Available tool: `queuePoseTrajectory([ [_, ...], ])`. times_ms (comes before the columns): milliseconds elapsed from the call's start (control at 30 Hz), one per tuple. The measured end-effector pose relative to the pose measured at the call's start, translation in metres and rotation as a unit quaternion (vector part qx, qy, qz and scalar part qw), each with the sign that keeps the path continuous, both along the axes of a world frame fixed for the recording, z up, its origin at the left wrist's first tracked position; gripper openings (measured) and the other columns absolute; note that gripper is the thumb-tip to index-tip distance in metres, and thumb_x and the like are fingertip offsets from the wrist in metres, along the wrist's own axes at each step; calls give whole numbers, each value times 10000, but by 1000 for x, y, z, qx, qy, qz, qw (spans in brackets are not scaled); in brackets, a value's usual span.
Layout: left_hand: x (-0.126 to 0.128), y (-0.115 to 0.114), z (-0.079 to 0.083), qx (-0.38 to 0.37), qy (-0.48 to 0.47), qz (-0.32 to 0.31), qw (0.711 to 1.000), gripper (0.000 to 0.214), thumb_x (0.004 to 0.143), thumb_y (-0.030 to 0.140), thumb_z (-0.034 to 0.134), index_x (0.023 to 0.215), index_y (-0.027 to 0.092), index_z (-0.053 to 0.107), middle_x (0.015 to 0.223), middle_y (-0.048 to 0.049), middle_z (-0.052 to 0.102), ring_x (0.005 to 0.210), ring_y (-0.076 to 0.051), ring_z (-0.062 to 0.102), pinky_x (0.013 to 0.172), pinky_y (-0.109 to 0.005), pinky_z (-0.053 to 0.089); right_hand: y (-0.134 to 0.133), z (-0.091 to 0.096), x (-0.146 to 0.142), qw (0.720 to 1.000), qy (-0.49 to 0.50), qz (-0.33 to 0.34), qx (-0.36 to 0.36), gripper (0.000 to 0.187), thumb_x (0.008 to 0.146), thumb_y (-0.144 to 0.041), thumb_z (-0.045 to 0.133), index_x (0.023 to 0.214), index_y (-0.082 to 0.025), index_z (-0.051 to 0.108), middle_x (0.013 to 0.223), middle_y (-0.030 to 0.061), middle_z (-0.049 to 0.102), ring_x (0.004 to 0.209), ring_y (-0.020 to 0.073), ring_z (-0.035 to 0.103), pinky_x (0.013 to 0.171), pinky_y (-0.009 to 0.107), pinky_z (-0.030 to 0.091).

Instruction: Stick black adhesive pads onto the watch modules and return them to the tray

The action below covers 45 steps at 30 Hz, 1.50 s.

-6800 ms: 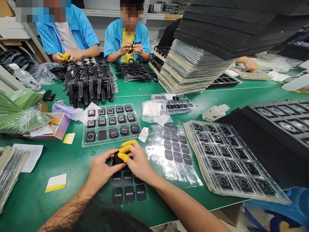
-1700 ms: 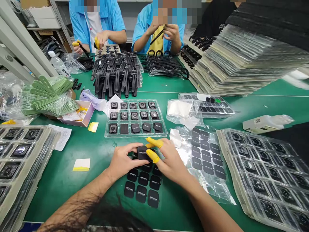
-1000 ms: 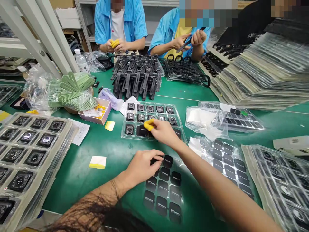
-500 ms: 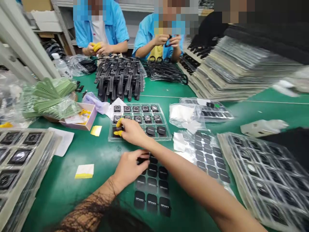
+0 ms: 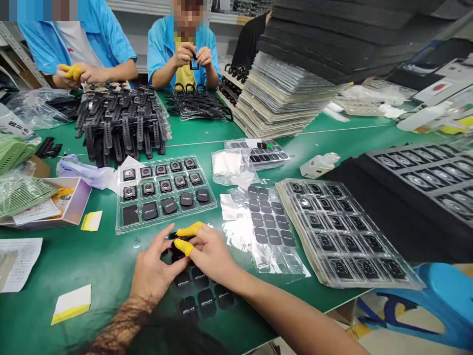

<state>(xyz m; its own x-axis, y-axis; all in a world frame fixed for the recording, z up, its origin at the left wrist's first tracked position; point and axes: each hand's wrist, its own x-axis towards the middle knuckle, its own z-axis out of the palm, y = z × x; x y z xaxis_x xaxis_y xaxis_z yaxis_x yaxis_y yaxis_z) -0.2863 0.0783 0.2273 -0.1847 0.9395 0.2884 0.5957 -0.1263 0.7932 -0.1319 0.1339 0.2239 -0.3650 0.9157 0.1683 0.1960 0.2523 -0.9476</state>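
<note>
A black smartwatch case (image 5: pixel 179 250) is held between my two hands above the green table. My right hand (image 5: pixel 207 249) wears yellow finger cots on thumb and index finger, which pinch the case. On its left side, my left hand (image 5: pixel 155 268) curls bare fingers and thumb around it. Fingers partly cover the case. Just below lies a sheet of black square stickers (image 5: pixel 206 301) printed "HiFuture", partly hidden by my hands. Beyond my hands, a clear plastic tray (image 5: pixel 120 224) carries several watch cases, some topped with black squares; its front-left slot holds no case.
Right of my hands lie another sticker sheet (image 5: pixel 271 222) and a stack of watch trays (image 5: pixel 351 236). A tall tray pile (image 5: pixel 281 93) and black-strapped watches (image 5: pixel 123 118) stand farther back. At left are a small box (image 5: pixel 76 204) and yellow-edged paper (image 5: pixel 72 303). Two people sit opposite.
My right hand has come back from the tray's front-left slot with the watch case and met my left hand over the sticker sheet. The view has swung to the right.
</note>
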Motion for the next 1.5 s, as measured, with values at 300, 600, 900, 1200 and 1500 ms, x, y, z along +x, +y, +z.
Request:
queuePoseTrajectory([
  [300,0,-2,1,29,61,-4,998,401,746,291,772,1138,215,730,1005,11,805,855,-188,777,826,-249,622,2,0,8,988,-62,-36,138,122,802,-134,637,818,-247,679,834,2,681,677,165,589,623,307,462],
  [600,0,-2,4,-6,41,13,999,397,713,370,809,1090,256,764,958,20,804,843,-205,761,700,-253,612,16,19,21,990,-63,-11,123,55,839,-168,560,845,-223,560,894,32,602,792,184,567,675,308,454],
  [900,4,-2,9,-78,-111,18,991,558,678,404,821,1193,214,721,878,-7,787,795,-190,725,777,-293,604,129,34,147,935,-226,-227,154,205,816,-382,683,916,-206,714,907,64,731,863,233,639,823,396,496],
  [1200,1,-1,6,-87,-180,-26,979,537,688,365,814,1191,223,689,903,-28,783,897,-231,746,925,-379,599,122,28,143,924,-273,-109,246,318,822,-412,722,1101,-264,749,1121,80,697,1058,279,598,913,451,492],
  [1500,2,0,-1,-82,-180,-45,979,519,679,265,804,1185,206,703,902,-16,789,908,-214,743,930,-334,585,57,36,68,939,-72,62,330,150,863,-328,738,990,-249,732,868,32,723,756,183,610,678,334,477],
])
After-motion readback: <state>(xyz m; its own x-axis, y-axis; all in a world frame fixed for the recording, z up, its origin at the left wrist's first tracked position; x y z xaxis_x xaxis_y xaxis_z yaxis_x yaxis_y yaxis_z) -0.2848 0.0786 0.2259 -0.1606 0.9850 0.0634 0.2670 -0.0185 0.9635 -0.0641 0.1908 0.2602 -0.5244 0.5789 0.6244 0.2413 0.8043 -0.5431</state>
